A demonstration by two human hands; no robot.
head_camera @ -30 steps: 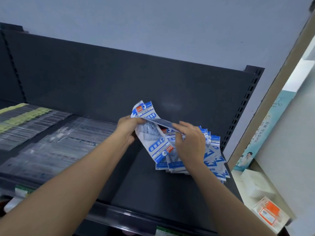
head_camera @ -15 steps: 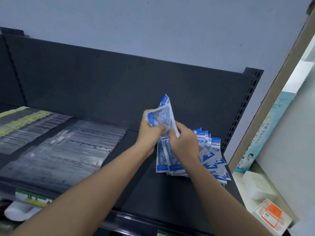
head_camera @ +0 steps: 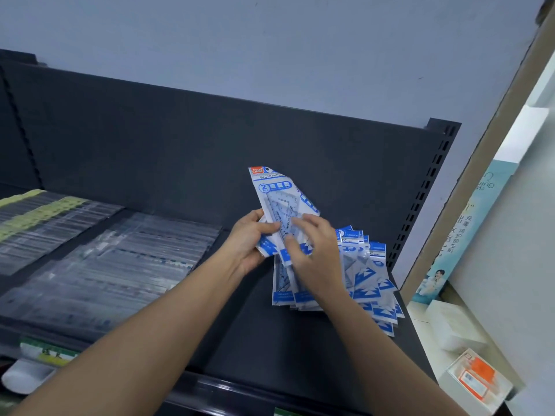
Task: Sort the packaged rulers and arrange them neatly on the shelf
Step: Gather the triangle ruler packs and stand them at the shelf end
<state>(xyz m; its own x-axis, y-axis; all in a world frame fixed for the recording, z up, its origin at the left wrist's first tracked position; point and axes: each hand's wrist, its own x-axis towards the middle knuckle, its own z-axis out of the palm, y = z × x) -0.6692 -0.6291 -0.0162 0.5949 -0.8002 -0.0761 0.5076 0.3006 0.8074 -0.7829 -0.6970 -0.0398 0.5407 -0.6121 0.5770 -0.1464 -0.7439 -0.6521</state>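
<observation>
A few blue-and-white geometric ruler packs [head_camera: 277, 193] stand upright above the dark shelf [head_camera: 255, 334], printed face toward me. My left hand [head_camera: 250, 240] grips their lower left edge. My right hand [head_camera: 315, 250] pinches their lower right part with curled fingers. Below and to the right, a fanned pile of several more blue-and-white ruler packs [head_camera: 371, 277] lies on the shelf, partly hidden by my right hand and wrist.
Rows of clear-packaged straight rulers [head_camera: 120, 259] cover the shelf's left half, with yellow-topped packs [head_camera: 33, 211] at far left. The dark back panel [head_camera: 180, 139] rises behind. White boxes [head_camera: 453, 331] and an orange-labelled box [head_camera: 477, 376] sit to the right.
The held packs have turned from edge-on and crumpled to upright with the printed front facing me. Both hands shifted slightly right and regripped the lower part.
</observation>
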